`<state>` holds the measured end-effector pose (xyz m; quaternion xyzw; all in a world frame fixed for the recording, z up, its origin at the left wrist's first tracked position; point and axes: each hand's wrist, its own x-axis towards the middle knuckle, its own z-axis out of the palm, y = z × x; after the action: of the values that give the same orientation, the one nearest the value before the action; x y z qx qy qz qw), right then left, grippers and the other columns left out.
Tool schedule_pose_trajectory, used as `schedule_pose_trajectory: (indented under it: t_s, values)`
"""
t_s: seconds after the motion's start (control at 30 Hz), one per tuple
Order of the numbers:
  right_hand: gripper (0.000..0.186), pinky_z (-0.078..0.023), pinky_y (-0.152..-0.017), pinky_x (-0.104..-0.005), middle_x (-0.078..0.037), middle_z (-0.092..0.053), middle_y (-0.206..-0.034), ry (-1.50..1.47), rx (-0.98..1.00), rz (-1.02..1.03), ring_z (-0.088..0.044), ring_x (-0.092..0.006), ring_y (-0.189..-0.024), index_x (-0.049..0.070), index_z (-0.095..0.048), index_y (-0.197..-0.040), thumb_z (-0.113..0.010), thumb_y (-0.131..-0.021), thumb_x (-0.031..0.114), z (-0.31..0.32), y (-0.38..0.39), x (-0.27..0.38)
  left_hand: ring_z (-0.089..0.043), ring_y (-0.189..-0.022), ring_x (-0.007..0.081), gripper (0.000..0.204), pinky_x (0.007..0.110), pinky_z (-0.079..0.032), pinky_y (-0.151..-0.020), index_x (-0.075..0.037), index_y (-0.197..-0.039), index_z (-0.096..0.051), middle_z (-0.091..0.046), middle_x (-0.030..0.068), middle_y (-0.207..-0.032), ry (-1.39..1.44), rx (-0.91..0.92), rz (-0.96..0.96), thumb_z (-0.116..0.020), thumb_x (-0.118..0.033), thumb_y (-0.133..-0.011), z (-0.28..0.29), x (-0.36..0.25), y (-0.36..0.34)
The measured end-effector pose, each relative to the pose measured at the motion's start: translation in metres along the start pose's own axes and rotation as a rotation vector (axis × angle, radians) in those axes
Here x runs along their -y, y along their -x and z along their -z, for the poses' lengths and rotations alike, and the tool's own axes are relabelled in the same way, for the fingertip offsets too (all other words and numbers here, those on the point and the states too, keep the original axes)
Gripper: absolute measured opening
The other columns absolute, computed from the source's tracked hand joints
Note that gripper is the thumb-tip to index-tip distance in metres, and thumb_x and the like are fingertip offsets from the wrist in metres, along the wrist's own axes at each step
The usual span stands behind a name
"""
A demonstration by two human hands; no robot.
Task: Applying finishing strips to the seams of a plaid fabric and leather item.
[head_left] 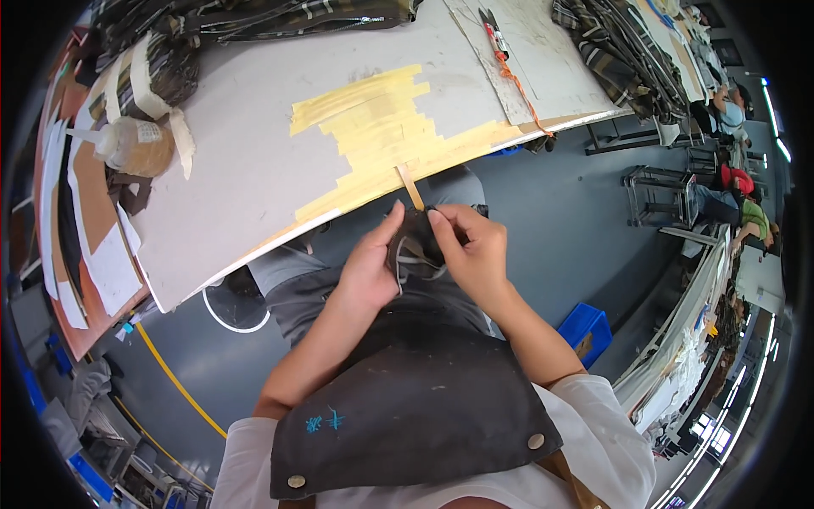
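My left hand [371, 265] and my right hand [471, 248] are together just off the table's front edge, above my lap. Between them is a small dark fabric piece [415, 248] with a lighter grey edge or lining. My left hand is wrapped along its left side, thumb pointing up. The thumb and bent fingers of my right hand pinch its upper right corner. A narrow tan strip [409, 187], like a thin wooden stick, juts out from the table edge. Its near end meets the top of the fabric; whether it goes inside I cannot tell.
Yellow tape [373, 119] covers part of the pale tabletop [246, 127]. Snips [492, 32] on an orange cord lie at the far right. Plaid garments [297, 21] are piled behind. A squeeze bottle [136, 146] stands left. A blue crate [585, 335] is on the floor.
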<state>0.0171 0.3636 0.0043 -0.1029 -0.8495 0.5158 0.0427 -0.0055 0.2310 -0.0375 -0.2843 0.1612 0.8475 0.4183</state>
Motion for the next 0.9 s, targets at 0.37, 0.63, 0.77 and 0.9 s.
schedule_pose_trajectory:
  t_s: [0.37,0.63,0.77,0.9]
  values:
    - [0.015,-0.044,-0.047,-0.0256,-0.010,-0.060,-0.070,0.119,0.045,0.157,-0.058,-0.0162,-0.053,0.000,-0.060,-0.086,-0.066,-0.073,0.004,0.016,0.010,0.005,-0.052,-0.069,0.0027,0.015,0.018,-0.042,-0.063,0.000,-0.086,-0.058,-0.059,-0.0014,-0.079,-0.708,0.062,-0.431,-0.054,-0.013,-0.088,0.015,0.002,-0.005]
    - [0.021,-0.046,-0.047,-0.0286,-0.014,-0.059,-0.070,0.409,0.083,0.271,-0.059,-0.0235,-0.055,-0.001,-0.058,-0.086,-0.069,-0.070,0.008,0.014,0.012,0.004,-0.043,-0.060,0.0042,0.021,0.022,-0.037,-0.053,0.002,-0.087,-0.057,-0.054,-0.0004,-0.068,-1.009,-0.353,-1.038,-0.046,-0.015,-0.092,0.003,0.026,-0.042]
    - [0.017,-0.044,-0.045,-0.0258,-0.010,-0.059,-0.067,0.193,0.074,0.202,-0.057,-0.0159,-0.051,-0.002,-0.057,-0.086,-0.066,-0.075,0.007,0.012,0.005,0.008,-0.043,-0.061,0.0031,0.022,0.021,-0.038,-0.054,0.002,-0.089,-0.057,-0.054,-0.0005,-0.069,-0.474,-0.234,-0.783,-0.042,-0.013,-0.093,-0.015,0.027,-0.037]
    - [0.011,-0.042,-0.044,-0.0212,-0.004,-0.058,-0.066,-0.182,0.197,-0.188,-0.054,-0.0070,-0.051,-0.004,-0.056,-0.086,-0.060,-0.081,0.005,0.012,-0.012,0.008,-0.049,-0.060,0.0082,0.021,0.023,-0.040,-0.056,0.001,-0.091,-0.058,-0.058,0.0042,-0.070,-0.635,-0.268,-0.856,-0.046,-0.016,-0.092,-0.006,0.020,-0.036]
